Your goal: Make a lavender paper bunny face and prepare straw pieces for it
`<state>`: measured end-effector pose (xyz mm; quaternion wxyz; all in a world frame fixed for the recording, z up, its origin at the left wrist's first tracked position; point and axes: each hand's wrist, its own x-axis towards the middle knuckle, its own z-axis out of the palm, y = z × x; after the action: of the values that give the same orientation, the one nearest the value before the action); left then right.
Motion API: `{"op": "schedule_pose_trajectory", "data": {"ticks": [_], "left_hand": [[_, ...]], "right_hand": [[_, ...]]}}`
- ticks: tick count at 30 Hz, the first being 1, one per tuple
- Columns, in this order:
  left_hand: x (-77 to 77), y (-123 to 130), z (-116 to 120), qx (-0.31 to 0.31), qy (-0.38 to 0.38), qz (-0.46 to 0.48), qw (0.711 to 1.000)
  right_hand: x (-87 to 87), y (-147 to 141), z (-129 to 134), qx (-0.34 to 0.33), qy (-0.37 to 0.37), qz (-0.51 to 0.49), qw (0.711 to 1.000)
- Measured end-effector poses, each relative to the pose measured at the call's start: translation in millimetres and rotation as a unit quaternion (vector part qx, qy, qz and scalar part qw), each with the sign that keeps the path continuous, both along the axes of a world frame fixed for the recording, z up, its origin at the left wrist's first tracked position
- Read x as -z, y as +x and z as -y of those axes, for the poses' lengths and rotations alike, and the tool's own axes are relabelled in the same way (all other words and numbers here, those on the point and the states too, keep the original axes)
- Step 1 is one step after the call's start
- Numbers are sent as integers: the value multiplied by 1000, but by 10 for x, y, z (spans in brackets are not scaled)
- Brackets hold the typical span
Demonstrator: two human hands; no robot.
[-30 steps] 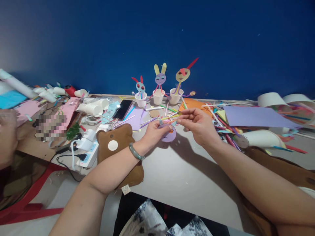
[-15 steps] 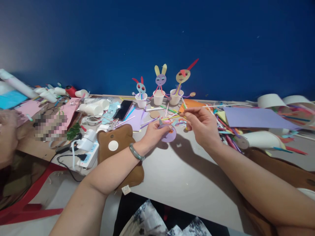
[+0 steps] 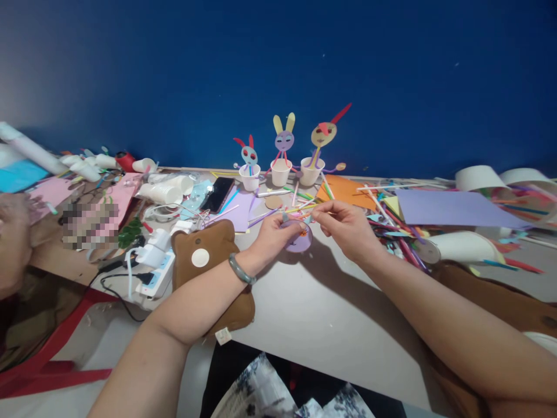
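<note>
My left hand [image 3: 278, 235] is closed on a round purple paper disc [image 3: 300, 241] with an orange patch and small dark marks. Small pale blue pieces stick up at the disc's top edge, beside my fingers. Just right of the disc, my right hand [image 3: 342, 226] pinches at its upper edge; what sits between the fingertips is too small to make out. Behind stand three paper cups: a blue-faced puppet in the left cup [image 3: 249, 180], a purple rabbit puppet in the middle cup [image 3: 281, 174], a yellow-faced puppet in the right cup [image 3: 312, 173].
A brown cushion [image 3: 217, 290] lies under my left forearm, near a power strip [image 3: 156, 273] with cables. Purple paper [image 3: 456, 208], coloured sticks and a white cup [image 3: 465, 248] lie to the right. A phone [image 3: 219, 194] lies behind. Another person's hand [image 3: 15, 232] is at far left.
My right hand has moved left and slightly down, bringing its fingertips close to the top of the purple disc. My left hand and the disc have stayed almost still.
</note>
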<state>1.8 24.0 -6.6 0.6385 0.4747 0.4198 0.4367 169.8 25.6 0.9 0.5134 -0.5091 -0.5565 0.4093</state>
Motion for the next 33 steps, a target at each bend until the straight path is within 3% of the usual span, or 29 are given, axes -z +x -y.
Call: {"op": "schedule_pose_trajectory", "data": {"ticks": [9,15,27,33], "left_hand": [[10,-21,-15,0,-29,20,999],[65,7,-104,-32,0,107,994],[55,16,-101,-53,-30,126,990],[88,2,-119,-21,-22,131,991]], "right_hand": [[22,17,-25,-2,-12,-19,1000],[-2,-30,9,-57,-60,55,995],[90,-51,-8,-87,-34,130,987],[80,-49,-15,-86,1,134,987]]}}
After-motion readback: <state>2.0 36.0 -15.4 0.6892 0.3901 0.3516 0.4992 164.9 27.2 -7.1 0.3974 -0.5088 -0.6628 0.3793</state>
